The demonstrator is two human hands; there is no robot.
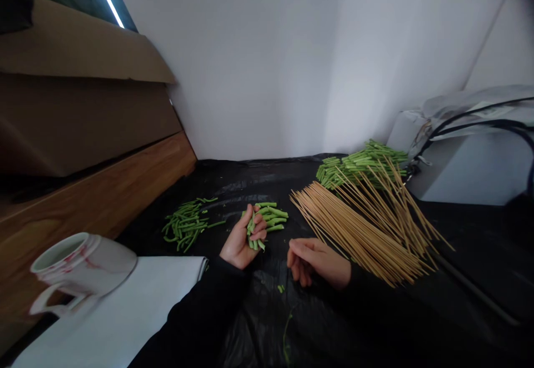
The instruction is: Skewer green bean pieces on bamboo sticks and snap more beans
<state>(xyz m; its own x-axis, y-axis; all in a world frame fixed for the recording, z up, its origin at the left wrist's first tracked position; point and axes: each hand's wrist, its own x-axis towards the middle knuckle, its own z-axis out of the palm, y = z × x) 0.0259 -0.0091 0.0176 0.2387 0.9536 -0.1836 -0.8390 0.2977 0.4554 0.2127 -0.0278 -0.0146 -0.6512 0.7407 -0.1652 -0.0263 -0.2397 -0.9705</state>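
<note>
1. Head view, and it's the left hand (244,240) doing the holding: its fingers curl inward, pressing a bunch of green stalks (251,230) against the palm, above the black sheet (237,178).
2. Over to the right hand (317,259), just beside it: fingers bent and loosely bunched, nothing visible in them; whether thumb and finger pinch something small, I can't tell.
3. Right behind the left hand, more short stalks (275,218) lie side by side, some overlapped by the fingers in this view.
4. Further left, a scattered heap of thinner green pieces (186,226); over on the right, a fan of wooden sticks (362,234) sits in front of a big green pile (361,162).
5. Progress check! Stalks are already in short lengths, and the far pile is well stacked, so I'd call this well under way. One handful is gathered; loose pieces remain, and many sticks look bare. Whether any stick enters the far pile's stalks, I can't tell.
</note>
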